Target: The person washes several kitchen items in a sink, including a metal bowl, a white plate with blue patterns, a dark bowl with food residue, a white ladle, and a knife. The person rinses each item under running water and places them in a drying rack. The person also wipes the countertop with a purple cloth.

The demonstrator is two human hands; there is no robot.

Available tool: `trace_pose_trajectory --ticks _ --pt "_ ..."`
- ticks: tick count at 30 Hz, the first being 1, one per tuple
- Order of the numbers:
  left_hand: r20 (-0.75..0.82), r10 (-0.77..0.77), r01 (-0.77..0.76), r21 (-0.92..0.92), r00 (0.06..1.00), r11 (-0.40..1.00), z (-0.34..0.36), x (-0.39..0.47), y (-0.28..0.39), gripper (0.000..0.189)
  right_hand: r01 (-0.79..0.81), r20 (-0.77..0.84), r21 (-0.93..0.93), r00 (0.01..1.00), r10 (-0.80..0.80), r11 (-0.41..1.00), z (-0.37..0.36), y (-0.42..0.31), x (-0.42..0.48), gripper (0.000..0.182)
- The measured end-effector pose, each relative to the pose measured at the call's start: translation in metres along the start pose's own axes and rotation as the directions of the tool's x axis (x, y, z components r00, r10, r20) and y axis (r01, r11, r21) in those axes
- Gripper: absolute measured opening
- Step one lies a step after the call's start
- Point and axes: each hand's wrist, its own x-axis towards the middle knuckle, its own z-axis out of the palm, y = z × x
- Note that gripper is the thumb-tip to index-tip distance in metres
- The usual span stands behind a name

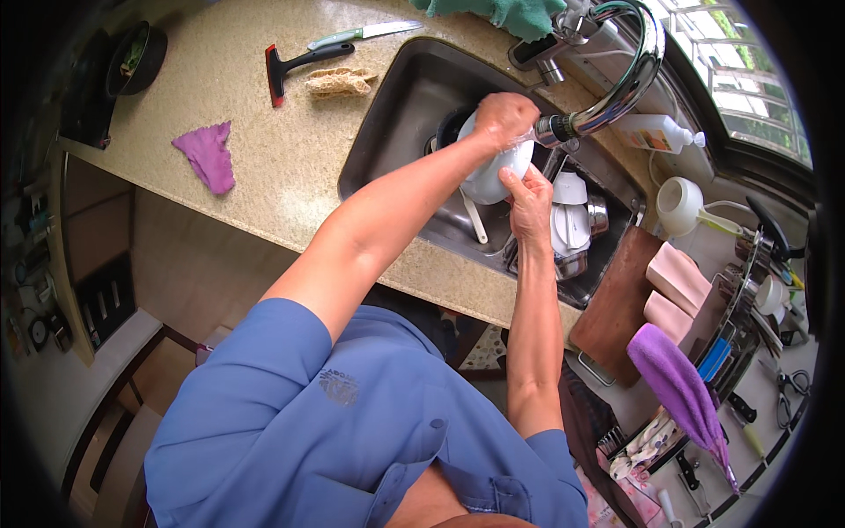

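A white bowl (485, 181) is held tilted over the sink by my right hand (530, 198), with the thumb on its near side. My left hand (505, 121) is curled at the bowl's far side, just beside the faucet spout (554, 130). Water runs over my left wrist. The left fingers are turned away, so whether they grip anything is hidden. Beneath the bowl, a dark round vessel (451, 125) and a utensil with a pale handle (474, 218) lie in the large basin of the steel sink (396, 112).
White dishes (570, 221) and metal bowls stand in the smaller basin at right. A wooden cutting board (617, 297) lies beyond it. On the left counter are a squeegee (297, 63), a knife (366, 34), a loofah (340, 82) and a purple cloth (208, 155).
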Motion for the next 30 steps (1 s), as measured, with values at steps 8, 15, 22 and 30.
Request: trace_pose_trajectory --ticks 8,15,22,30 --pt "-0.462 -0.017 0.03 0.02 0.887 0.999 0.021 -0.102 -0.013 0.057 0.187 -0.093 0.202 0.981 -0.171 0.962 0.015 0.032 0.046 0.02" --pt "-0.341 -0.564 0.4 -0.444 0.752 0.802 -0.01 -0.072 -0.054 0.068 0.188 -0.223 0.372 0.969 -0.109 0.909 0.041 0.019 0.023 0.033" --pt "0.054 -0.357 0.357 -0.004 0.933 0.934 -0.029 -0.021 -0.037 0.046 0.084 -0.143 0.285 0.989 -0.045 0.955 0.009 -0.004 -0.017 0.033" --pt "-0.006 0.451 -0.437 0.237 0.892 0.867 0.037 -0.054 -0.015 0.048 0.082 -0.062 0.251 0.996 -0.068 0.965 -0.025 0.003 0.015 0.029"
